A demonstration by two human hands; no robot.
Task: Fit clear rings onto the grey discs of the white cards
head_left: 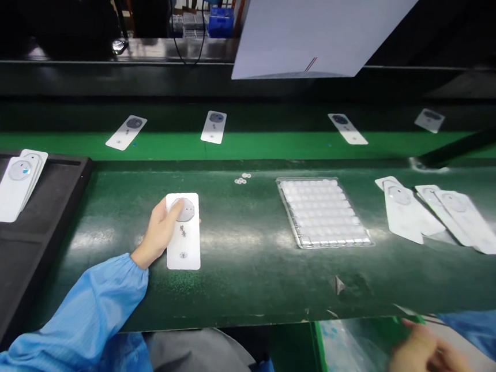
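My left hand [159, 230] holds a white phone-shaped panel [185, 247] by its left edge, thumb on the grey round patch near its top. Dark characters and a small mark are printed below that patch. The panel is just over the green workbench; whether it touches the surface is unclear. At the lower right, my right hand [436, 367] is smeared by motion, past the bench's front edge and above a green-rimmed bin [323, 360]. Its fingers look curled, but their hold cannot be made out. Several small round white pieces [242, 179] lie beyond the held panel.
A clear tray [299, 240] of white round pieces lies mid-bench. Loose white panels [406, 214] overlap at right; more [8, 191] rest on a black tray [0, 280] at left. Single panels [214, 127] lie along the green strip behind. A white board [314, 29] hangs above.
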